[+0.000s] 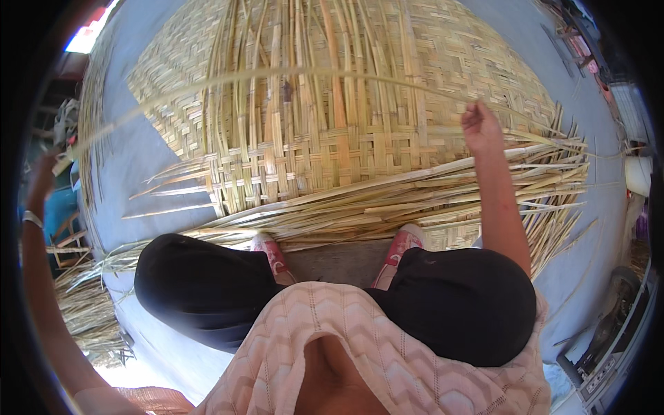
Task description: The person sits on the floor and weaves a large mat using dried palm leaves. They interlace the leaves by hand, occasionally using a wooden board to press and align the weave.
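A long pale cane strip (277,74) stretches in an arc above the weaving, between my two hands. My right hand (482,128) is closed on it near the right side of the work. Far out at the left rim, my raised left hand (43,173) appears closed at the strip's other end, though its fingers are dark and blurred. Beneath the strip, lengthwise canes (277,104) lie side by side, interlaced at their near ends with crosswise strips into a small woven panel (311,162).
A large finished-looking woven mat (173,90) lies under the work. A bundle of loose split canes (387,200) runs across in front of my shoes (401,245). More canes (86,325) lie at the left on the grey floor (124,180). A white container (638,174) stands at the right.
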`<state>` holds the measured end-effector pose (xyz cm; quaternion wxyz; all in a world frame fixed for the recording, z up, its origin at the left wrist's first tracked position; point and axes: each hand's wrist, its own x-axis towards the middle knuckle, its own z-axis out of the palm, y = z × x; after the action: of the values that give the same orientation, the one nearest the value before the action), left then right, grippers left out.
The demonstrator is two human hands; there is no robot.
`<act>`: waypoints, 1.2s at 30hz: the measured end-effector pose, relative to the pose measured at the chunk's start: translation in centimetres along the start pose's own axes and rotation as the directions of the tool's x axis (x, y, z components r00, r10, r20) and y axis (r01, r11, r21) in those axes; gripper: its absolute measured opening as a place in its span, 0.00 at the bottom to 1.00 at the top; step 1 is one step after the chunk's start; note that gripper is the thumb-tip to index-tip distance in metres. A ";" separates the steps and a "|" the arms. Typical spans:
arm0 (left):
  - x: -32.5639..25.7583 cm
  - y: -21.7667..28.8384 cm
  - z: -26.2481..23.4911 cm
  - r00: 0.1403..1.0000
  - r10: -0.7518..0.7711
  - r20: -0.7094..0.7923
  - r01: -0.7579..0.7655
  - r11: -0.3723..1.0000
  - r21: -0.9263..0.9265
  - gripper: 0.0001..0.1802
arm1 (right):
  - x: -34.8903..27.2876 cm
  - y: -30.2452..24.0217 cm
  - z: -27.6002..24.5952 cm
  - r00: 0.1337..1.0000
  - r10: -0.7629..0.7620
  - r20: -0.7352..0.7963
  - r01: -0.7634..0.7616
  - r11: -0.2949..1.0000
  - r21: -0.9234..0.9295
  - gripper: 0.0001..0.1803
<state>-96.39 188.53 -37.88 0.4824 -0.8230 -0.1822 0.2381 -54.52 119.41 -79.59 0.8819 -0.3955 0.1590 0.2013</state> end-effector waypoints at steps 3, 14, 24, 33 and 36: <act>1.9 13.4 1.2 0.979 0.201 0.030 -0.144 0.792 -0.593 0.29 | -2.6 3.2 1.6 0.992 0.110 0.057 -0.111 0.994 0.021 0.03; 6.7 47.6 -29.4 0.677 0.487 -0.551 -0.387 -0.401 -0.830 0.26 | -9.6 4.2 7.0 0.985 0.148 0.086 -0.147 0.989 -0.016 0.05; 6.2 52.5 -31.1 0.791 0.538 -0.291 0.048 -0.529 -0.847 0.17 | -8.7 4.9 5.1 0.982 0.123 0.144 -0.084 0.964 -0.253 0.03; 4.3 53.3 -31.9 0.750 0.256 -0.610 -0.622 -0.041 -0.782 0.10 | -9.1 6.1 3.9 0.987 0.159 0.019 -0.148 0.952 -0.269 0.06; 4.5 53.5 -31.8 0.809 0.315 -0.496 -0.484 -0.122 -0.866 0.09 | -8.9 6.1 3.3 0.979 0.201 0.033 -0.190 0.959 -0.212 0.07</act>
<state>-70.88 143.40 -72.56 -0.3066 -0.9432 -0.0043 0.1276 -64.75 123.57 -77.40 0.8155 -0.4622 0.1514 0.3137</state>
